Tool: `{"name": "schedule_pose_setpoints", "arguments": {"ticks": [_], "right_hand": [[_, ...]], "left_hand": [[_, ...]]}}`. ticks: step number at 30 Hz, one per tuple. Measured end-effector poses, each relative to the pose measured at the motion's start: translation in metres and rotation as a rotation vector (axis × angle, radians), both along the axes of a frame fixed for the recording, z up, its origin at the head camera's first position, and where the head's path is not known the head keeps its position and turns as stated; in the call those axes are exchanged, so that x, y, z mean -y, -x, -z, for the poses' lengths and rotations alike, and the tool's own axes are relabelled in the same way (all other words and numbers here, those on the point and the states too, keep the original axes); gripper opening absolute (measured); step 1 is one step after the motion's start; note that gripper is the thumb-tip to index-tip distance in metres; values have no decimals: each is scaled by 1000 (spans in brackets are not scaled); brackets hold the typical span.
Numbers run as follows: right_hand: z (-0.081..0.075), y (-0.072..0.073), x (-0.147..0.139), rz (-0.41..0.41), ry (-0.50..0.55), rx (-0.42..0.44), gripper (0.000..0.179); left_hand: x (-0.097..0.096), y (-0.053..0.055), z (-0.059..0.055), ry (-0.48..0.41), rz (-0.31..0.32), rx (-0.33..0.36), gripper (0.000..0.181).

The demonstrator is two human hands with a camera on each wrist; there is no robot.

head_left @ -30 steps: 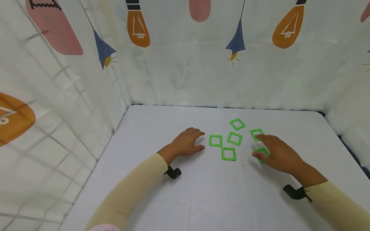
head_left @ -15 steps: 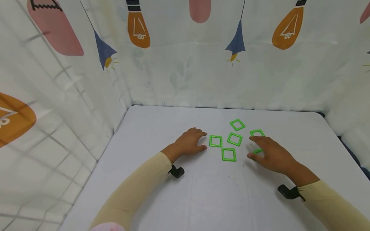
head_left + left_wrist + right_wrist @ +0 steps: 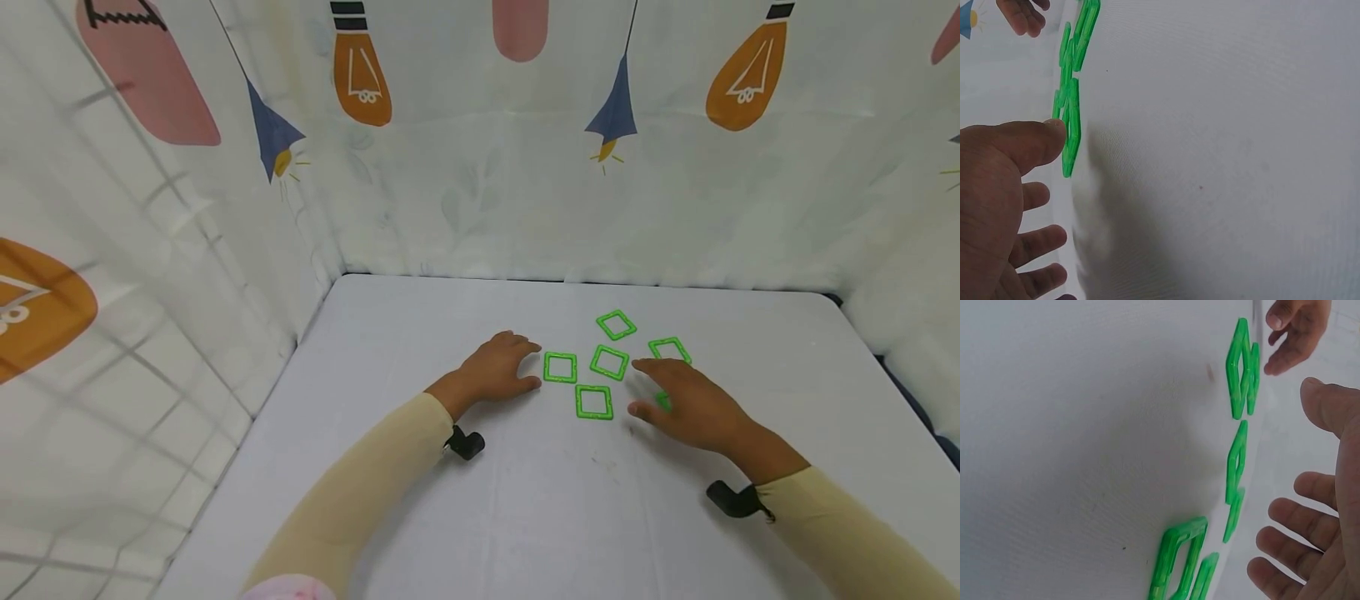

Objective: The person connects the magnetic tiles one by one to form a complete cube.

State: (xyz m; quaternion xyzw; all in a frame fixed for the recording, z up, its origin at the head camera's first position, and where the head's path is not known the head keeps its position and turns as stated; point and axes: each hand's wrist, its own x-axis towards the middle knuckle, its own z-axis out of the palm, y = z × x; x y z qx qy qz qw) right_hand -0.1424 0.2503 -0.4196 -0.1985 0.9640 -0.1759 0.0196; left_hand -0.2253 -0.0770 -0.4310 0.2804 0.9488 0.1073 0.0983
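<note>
Hands (image 3: 491,368) (image 3: 693,408) closer together than before

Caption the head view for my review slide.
Left hand and right hand, open, near six green square frames on a white table.

Six hollow green squares (image 3: 560,381) are being carried flat by the white tabletop (image 3: 480,517) in a loose cluster. Four are being grouped closely together, and two are being borne to their right, the nearer partly hidden from view. Faint marks (image 3: 603,462) are being shown in front.
</note>
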Motion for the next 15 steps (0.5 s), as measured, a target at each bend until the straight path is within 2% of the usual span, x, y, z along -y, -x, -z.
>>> {"name": "schedule_pose_setpoints", "arguments": {"ticks": [7,15], "right_hand": [[4,2,6,-8,-22,0,75],[6,1,13,-11,-31,10,72]], "left_hand": [[-1,5,5,-5,8,-8,61],[-5,7,2,-9,12,6,60]]}}
